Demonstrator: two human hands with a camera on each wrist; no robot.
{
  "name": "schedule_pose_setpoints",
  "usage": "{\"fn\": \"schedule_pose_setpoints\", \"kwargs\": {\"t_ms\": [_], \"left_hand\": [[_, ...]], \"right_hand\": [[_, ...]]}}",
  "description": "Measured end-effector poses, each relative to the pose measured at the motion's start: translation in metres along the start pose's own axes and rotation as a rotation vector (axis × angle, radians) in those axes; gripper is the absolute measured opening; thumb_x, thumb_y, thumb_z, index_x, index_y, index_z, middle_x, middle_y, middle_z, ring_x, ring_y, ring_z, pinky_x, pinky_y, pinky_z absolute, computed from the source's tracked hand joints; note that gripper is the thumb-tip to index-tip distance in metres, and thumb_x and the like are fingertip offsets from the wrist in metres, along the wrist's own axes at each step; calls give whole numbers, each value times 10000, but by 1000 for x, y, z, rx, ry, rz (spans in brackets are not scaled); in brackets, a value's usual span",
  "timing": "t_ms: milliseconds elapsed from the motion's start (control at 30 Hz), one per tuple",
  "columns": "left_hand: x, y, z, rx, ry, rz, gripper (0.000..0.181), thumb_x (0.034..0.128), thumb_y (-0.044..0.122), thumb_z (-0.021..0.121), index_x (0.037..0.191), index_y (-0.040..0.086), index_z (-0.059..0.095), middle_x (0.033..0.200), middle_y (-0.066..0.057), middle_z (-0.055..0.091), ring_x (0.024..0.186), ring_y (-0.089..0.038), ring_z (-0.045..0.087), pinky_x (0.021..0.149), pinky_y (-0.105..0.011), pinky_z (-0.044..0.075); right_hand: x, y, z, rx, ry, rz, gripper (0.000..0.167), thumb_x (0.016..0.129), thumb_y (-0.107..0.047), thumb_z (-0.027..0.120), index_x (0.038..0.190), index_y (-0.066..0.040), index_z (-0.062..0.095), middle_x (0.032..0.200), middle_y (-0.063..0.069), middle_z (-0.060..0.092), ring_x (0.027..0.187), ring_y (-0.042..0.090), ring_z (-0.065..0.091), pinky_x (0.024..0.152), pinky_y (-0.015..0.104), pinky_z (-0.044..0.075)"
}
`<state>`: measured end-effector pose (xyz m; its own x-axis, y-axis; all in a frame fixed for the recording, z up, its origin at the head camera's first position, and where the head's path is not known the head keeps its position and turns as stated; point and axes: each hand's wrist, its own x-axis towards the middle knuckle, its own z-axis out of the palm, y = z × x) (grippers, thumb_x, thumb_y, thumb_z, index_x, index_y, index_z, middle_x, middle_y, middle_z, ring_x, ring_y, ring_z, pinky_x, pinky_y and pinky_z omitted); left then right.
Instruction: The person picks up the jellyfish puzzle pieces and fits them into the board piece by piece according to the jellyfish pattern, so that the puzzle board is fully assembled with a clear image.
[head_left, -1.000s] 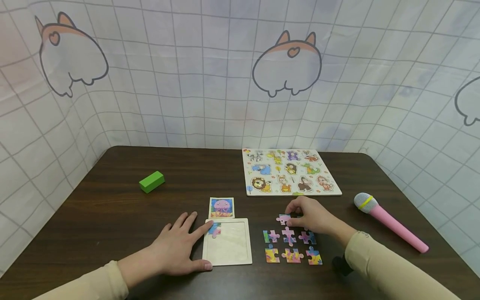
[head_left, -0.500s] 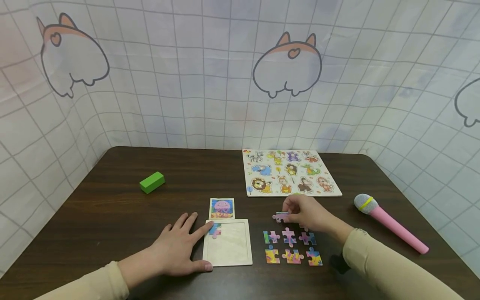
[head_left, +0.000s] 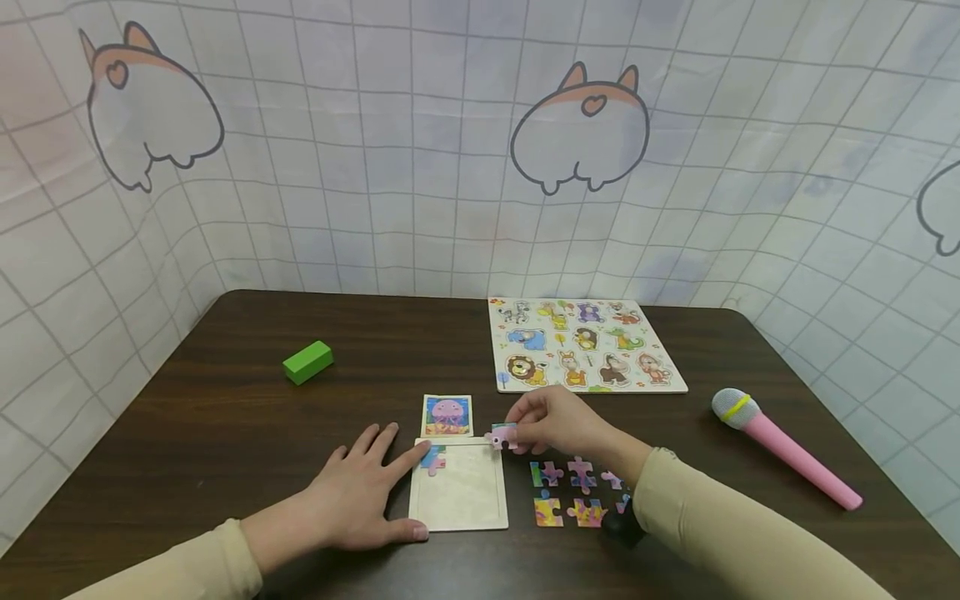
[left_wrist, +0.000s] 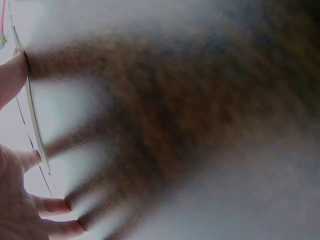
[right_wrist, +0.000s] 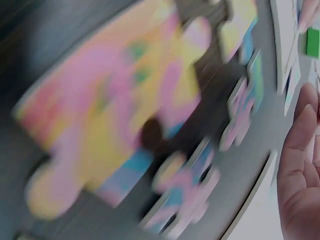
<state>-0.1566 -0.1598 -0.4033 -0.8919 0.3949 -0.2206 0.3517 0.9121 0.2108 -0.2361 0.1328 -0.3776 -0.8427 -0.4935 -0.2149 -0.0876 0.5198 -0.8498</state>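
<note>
A pink jigsaw piece is pinched between the thumb and fingers of my right hand, over the top right corner of the white puzzle tray. One blue and pink piece lies in the tray's top left corner. My left hand lies spread on the table, index fingertip and thumb at the tray's left edge. Behind the tray is a jellyfish picture card. To the right, several loose pieces lie in rows, some hidden by my right forearm. The right wrist view shows pieces close up.
At the back stands a flat white animal puzzle board. A pink toy microphone lies at the right, and a green block at the left. A grid-patterned cloth hangs behind the table.
My right hand has lifted the pink piece from the loose pieces and carried it left to the tray's top right corner. My left hand keeps its place at the tray's edge.
</note>
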Motion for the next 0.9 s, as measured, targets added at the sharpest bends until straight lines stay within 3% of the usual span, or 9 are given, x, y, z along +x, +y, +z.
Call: {"fn": "schedule_pose_setpoints", "kwargs": {"t_ms": [167, 533, 900], "left_hand": [[0, 0, 1, 5, -1, -1, 1015, 773, 827, 638, 1595, 303, 359, 1626, -241, 319, 1483, -491, 321, 1041, -744, 367], [1, 0, -1, 8, -9, -9, 1016, 772, 836, 628, 1597, 308, 356, 1631, -238, 315, 1490, -490, 313, 1049, -741, 366], [-1, 1, -2, 2, -6, 1, 1006, 783, 828, 626, 1595, 298, 361, 1624, -247, 325, 1486, -497, 318, 1048, -741, 367]], "right_hand": [[7, -9, 14, 22, -1, 15, 147, 927, -103, 747, 982, 29, 712, 812, 106, 766, 712, 145, 719, 700, 340, 605], [22, -24, 49, -69, 32, 110, 150, 898, -161, 796, 834, -39, 737, 676, 66, 746, 605, 118, 722, 582, 276, 567], [29, -30, 59, -123, 49, 143, 161, 891, -135, 800, 778, -44, 730, 642, 50, 729, 551, 90, 691, 501, 218, 481]]}}
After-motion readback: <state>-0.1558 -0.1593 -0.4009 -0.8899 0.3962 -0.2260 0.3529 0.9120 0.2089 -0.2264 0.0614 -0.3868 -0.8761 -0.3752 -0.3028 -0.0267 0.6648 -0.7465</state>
